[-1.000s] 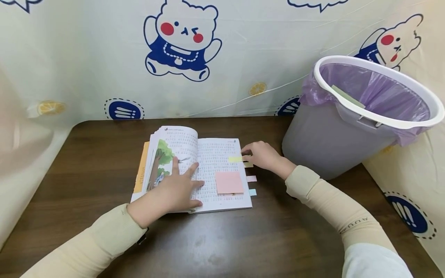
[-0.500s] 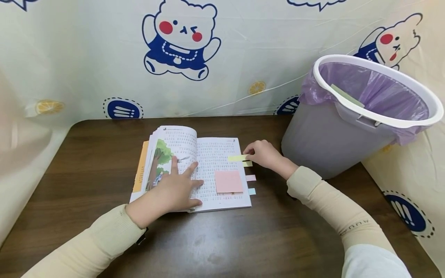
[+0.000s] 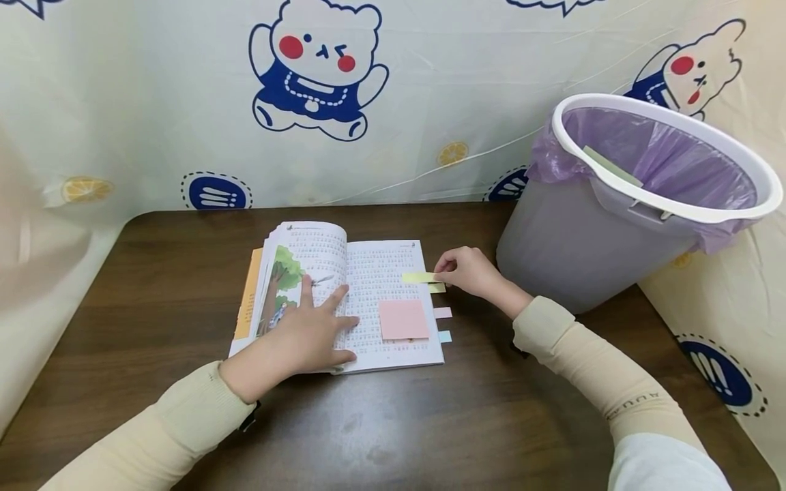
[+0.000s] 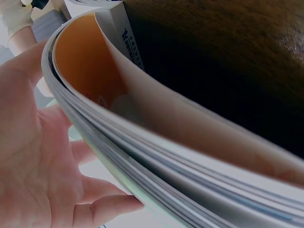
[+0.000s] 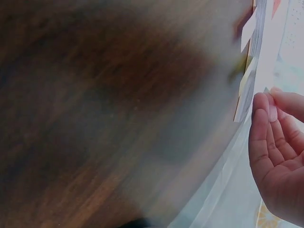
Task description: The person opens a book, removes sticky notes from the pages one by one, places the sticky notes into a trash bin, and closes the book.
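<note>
An open book with printed text lies on the table, a tree picture on its left page. My left hand rests across that page and the fold, fingers spread. In the left wrist view, its fingers lie over the book's curved pages. Between thumb and forefinger, my right hand pinches the outer end of a yellow sticky tab, which reaches over the right page. The right wrist view shows this hand beside the book's edge. A pink sticky note is on the right page, below the yellow tab.
Page tabs stick out from the book's right edge: a yellow one, a pink one and a blue one. A grey bin with a purple liner stands at the right. Behind the brown table hangs a patterned cloth.
My right hand has shifted slightly to the right along the yellow tab, and more of the tab shows past the page edge. My left hand stays in place on the book.
</note>
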A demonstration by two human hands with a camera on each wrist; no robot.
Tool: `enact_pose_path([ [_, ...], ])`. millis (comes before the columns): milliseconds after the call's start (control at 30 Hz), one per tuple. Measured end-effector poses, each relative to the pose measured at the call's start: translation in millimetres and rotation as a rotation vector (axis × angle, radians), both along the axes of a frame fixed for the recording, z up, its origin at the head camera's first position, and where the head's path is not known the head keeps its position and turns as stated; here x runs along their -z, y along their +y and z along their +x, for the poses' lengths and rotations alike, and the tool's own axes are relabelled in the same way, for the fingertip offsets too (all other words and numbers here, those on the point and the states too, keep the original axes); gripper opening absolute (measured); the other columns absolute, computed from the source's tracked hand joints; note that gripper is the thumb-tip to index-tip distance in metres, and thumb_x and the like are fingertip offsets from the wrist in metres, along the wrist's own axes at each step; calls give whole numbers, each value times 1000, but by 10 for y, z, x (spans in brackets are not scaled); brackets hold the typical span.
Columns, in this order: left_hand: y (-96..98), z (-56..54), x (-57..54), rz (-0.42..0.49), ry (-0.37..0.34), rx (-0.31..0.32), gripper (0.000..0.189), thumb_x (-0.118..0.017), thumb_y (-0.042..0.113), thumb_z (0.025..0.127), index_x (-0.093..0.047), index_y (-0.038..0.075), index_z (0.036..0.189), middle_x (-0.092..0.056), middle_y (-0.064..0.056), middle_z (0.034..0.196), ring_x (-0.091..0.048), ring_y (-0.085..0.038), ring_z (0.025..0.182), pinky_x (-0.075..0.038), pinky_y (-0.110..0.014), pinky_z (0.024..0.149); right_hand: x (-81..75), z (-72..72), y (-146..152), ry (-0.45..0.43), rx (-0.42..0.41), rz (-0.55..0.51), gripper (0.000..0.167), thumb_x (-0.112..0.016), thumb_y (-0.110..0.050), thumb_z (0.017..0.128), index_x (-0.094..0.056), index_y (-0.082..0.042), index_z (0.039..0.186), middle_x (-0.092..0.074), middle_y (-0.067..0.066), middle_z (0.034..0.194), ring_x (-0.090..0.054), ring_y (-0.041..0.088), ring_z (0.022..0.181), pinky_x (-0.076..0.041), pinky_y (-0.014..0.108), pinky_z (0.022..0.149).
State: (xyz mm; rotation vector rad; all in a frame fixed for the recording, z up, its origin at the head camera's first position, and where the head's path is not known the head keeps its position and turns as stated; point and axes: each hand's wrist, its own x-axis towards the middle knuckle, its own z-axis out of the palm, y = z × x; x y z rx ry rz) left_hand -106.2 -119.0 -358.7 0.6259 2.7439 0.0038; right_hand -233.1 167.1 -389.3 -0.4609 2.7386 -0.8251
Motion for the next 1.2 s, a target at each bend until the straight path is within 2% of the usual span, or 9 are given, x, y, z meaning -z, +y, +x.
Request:
enact_pose_path([
  [367,-9,-1,18,10,6,6,61,-72,57,90,-67,22,139,-32,-20,163,-14,-76,134,-50,-73,80,15,12,44,-16,7,-64,7,-78,-11,92,-76,-4,93,-70,7,79,-65,22,70,-50,29,63],
  [633,-17,-16,8,23,16,10,61,-74,57,88,-68,21,138,-33,-21,162,-15,-76,134,-51,-73,80,19,-13,85,-41,39,-120,9,-78,-10,92,-77,-2,95,-70,6,79,-68,23,71,-52,29,65],
  [833,-23,-21,3,16,18,16,62,-74,57,88,-68,21,138,-33,-21,162,-16,-76,134,-50,-73,81,-13,-1,105,-65,57,-154,10,-77,-9,92,-76,0,97,-69,7,79,-69,28,74,-54,28,65],
  [1100,-27,-11,2,19,20,19,61,-73,57,89,-68,21,138,-33,-21,162,-15,-76,134,-50,-73,81,-73,28,102,-83,56,-180,10,-77,-7,92,-76,1,98,-70,8,80,-70,33,78,-59,44,75],
  [1200,-29,-12,5,26,18,14,61,-73,57,89,-68,21,138,-33,-21,162,-15,-76,134,-48,-75,83,-103,33,92,-80,50,-185,11,-77,-7,92,-76,1,99,-70,9,82,-70,34,78,-59,46,77],
])
